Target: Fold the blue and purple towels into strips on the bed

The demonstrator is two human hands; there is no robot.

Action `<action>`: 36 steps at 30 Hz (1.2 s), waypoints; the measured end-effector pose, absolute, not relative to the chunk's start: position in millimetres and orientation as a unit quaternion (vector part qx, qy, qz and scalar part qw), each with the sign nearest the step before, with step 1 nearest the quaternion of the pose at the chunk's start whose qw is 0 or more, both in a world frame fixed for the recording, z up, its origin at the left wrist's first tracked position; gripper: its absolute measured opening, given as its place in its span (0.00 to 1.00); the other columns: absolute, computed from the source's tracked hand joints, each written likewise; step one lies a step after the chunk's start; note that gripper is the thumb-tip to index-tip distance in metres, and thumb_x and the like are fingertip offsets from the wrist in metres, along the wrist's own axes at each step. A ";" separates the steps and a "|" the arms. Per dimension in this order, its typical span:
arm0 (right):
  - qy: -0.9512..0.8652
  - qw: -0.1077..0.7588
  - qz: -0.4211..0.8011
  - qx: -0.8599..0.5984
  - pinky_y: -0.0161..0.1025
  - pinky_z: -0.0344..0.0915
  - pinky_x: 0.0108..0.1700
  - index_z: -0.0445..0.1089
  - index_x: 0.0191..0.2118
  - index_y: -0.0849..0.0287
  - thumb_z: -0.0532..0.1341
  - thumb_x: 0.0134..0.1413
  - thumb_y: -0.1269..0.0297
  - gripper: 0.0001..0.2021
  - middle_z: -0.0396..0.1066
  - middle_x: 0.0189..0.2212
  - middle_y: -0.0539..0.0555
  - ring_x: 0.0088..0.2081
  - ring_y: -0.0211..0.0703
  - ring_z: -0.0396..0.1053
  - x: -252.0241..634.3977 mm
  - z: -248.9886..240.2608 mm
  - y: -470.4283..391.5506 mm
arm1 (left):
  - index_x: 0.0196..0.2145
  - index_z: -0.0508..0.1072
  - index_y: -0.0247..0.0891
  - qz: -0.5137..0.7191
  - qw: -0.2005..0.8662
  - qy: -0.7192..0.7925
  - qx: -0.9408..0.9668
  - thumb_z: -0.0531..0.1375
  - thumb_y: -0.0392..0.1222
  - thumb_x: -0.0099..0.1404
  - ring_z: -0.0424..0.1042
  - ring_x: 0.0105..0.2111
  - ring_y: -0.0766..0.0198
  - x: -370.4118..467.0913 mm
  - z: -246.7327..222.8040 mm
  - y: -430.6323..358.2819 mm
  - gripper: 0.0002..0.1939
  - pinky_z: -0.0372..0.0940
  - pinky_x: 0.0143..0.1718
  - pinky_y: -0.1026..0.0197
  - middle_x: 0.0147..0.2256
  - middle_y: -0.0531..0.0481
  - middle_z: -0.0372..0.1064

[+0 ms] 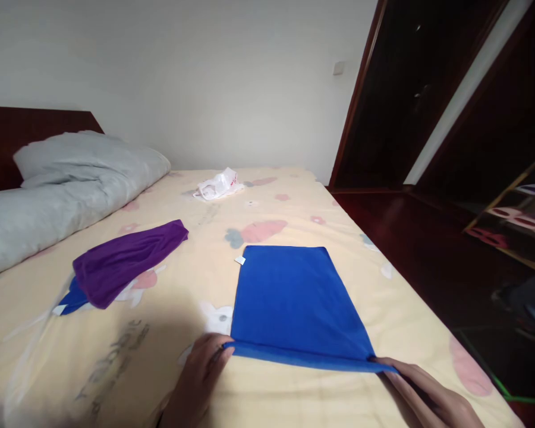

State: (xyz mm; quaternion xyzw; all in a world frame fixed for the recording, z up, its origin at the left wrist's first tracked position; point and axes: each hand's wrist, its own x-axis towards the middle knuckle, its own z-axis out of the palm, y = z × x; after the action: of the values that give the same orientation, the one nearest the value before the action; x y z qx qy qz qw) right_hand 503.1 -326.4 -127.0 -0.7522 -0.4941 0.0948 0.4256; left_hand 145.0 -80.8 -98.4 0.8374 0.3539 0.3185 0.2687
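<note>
A blue cloth [294, 297] lies flat on the bed, its near edge turned up in a narrow fold. A small white tag sticks out at its far left side. My left hand [200, 368] pinches the near left corner between thumb and fingers. At the near right corner, my right hand [428, 386] grips the folded edge between thumb and fingers. To the left lies a purple cloth [127, 261], bunched lengthwise. Part of another blue cloth [74, 298] with a white tag shows from beneath it.
The bed [294, 398] has a cream sheet with carrot and rabbit prints. A grey quilt [89, 172] lies at the left by the dark headboard [40, 128]. A white plastic bag [220, 185] rests near the wall. Right of the bed are dark floor and a shoe rack [517, 220].
</note>
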 end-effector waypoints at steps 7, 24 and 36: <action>-0.537 0.417 0.079 -0.729 0.40 0.72 0.52 0.76 0.48 0.51 0.58 0.63 0.51 0.15 0.76 0.49 0.55 0.51 0.51 0.74 491.2 -111.8 -332.0 | 0.42 0.77 0.45 0.343 0.248 0.321 0.847 0.56 0.48 0.72 0.75 0.45 0.58 138.6 -96.7 -79.0 0.11 0.71 0.47 0.59 0.41 0.48 0.77; -0.453 0.370 0.116 -0.803 0.40 0.67 0.43 0.74 0.41 0.51 0.52 0.60 0.38 0.24 0.79 0.41 0.52 0.43 0.53 0.75 462.9 -108.0 -322.3 | 0.40 0.76 0.43 0.291 0.254 0.418 0.823 0.56 0.48 0.70 0.77 0.35 0.62 136.4 -84.5 -103.7 0.11 0.63 0.37 0.64 0.32 0.53 0.79; -0.395 0.303 0.084 -0.863 0.38 0.61 0.34 0.74 0.36 0.48 0.51 0.60 0.39 0.22 0.79 0.35 0.49 0.38 0.49 0.75 454.2 -101.0 -312.4 | 0.34 0.74 0.43 0.311 0.041 0.449 0.837 0.57 0.42 0.65 0.75 0.33 0.59 150.1 -92.5 -116.9 0.06 0.60 0.41 0.58 0.27 0.54 0.75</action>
State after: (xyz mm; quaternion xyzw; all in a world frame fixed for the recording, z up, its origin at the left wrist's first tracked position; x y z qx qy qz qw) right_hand 454.2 -312.4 -101.0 -0.8635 -0.3947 0.0842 0.3026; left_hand 150.1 -116.9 -92.5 0.8366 0.4489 0.3114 0.0406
